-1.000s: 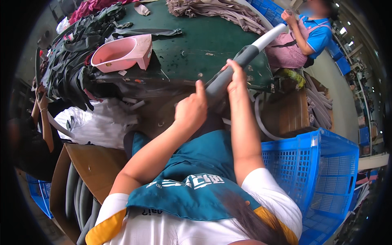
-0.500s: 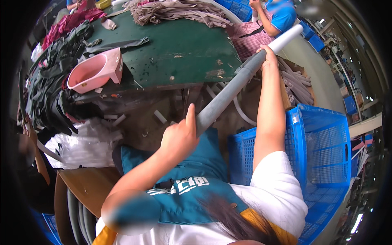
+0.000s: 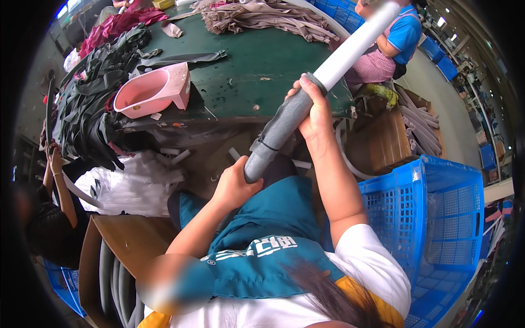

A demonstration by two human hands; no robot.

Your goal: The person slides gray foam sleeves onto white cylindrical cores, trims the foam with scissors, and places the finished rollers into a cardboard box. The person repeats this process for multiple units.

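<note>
A long white tube slants up and away to the right in front of me. Its near part is covered by a grey fabric sleeve, wrinkled and bunched along its length, with a dark band around it. My right hand is closed around the sleeve close to its far edge, where the bare white tube begins. At the near end, my left hand is closed around the sleeve-covered tip, thumb on top. The tube's end inside the sleeve is hidden.
A green table ahead carries a pink plastic scoop-shaped tub, dark fabric strips and beige ones. Blue crates stand at my right, a cardboard box at my left. Co-workers are beyond the table and at far left.
My right hand has drawn back toward me along with the sleeve's far edge, baring more white tube. The sleeve is now bunched. My left index finger, outstretched before, is now curled round the near end.
</note>
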